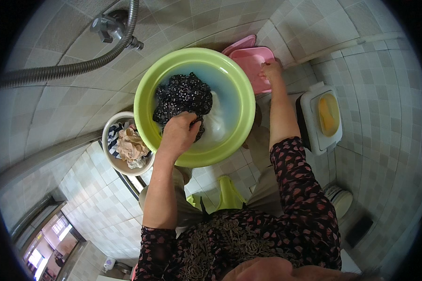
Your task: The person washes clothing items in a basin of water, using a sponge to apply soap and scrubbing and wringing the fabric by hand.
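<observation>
A large lime-green basin (241, 136) holds bluish, cloudy water. In it lies a bunched black garment (183, 96) with a small white pattern, partly above the water. My left hand (179, 135) is closed on the near edge of this garment. To the garment's right, a white cloth (214, 122) rests mostly under water. Beyond the basin at the right stands a shallow pink basin (249, 60). My right hand (271, 71) reaches to its right rim with curled fingers, seemingly gripping that edge; the fingertips are partly hidden.
A smaller white basin (109, 158) with crumpled beige, white and striped clothes touches the green basin's left side. Above hangs a metal hose (84, 69) beside a wall tap (105, 28). A white bin (313, 140) with a yellow inside stands right. A green stool (227, 192) is between my legs.
</observation>
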{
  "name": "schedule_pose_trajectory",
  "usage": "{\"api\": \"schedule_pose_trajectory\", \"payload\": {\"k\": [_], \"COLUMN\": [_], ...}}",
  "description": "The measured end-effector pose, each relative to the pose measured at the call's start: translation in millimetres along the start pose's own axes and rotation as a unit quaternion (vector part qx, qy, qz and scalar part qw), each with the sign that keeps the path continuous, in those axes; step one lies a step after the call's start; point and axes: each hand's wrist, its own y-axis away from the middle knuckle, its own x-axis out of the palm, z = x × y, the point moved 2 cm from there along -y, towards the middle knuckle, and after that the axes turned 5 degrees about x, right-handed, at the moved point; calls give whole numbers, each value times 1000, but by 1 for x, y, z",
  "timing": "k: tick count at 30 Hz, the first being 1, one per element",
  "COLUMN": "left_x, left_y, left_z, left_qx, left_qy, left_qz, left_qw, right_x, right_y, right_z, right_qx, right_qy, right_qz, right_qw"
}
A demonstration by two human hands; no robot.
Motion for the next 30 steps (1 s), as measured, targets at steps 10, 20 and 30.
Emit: {"api": "schedule_pose_trajectory", "payload": {"k": [10, 20, 30], "left_x": [5, 5, 10], "left_y": [-5, -8, -16], "left_z": [3, 3, 1], "left_qx": [19, 3, 11], "left_qy": [-20, -24, -29], "left_qz": [3, 9, 16], "left_qw": [1000, 1000, 999], "right_x": [30, 45, 38], "right_y": [29, 43, -25], "right_z": [-7, -13, -64], "right_qx": [-28, -90, 41], "right_qy": [379, 465, 68], "right_qz": [64, 1, -25], "right_qw": [923, 881, 996]}}
